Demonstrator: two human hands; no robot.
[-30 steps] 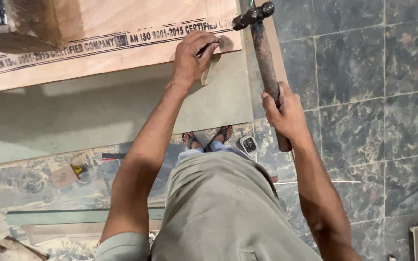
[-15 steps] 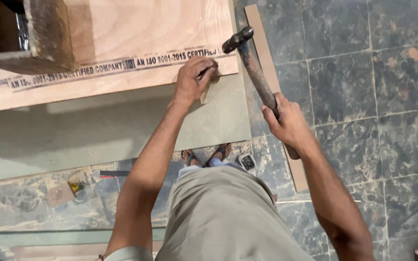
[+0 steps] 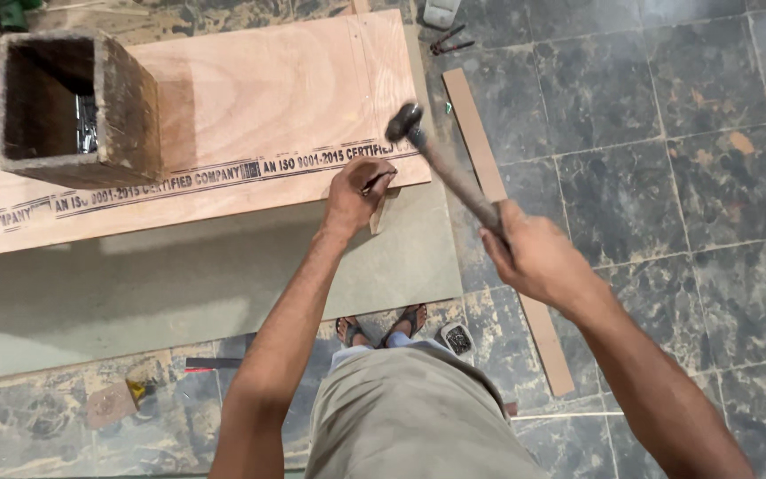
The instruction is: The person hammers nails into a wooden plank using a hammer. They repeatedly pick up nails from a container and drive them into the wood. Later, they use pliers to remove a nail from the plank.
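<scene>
The right hand (image 3: 534, 257) grips a raised hammer (image 3: 441, 168). The left hand (image 3: 356, 191) pinches a nail (image 3: 374, 182) at the plywood's (image 3: 268, 106) near edge.

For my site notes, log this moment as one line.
left hand: pinches nail at plywood sheet edge | right hand: grips hammer, head raised above nail | wooden box: on sheet

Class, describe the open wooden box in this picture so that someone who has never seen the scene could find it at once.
Start at the long plywood sheet lying across the grey stone floor. Near its left end stands a dark, square wooden box, open at the top, with metal pieces inside. It is the only upright, hollow thing there; everything else on the sheet lies flat.
</scene>
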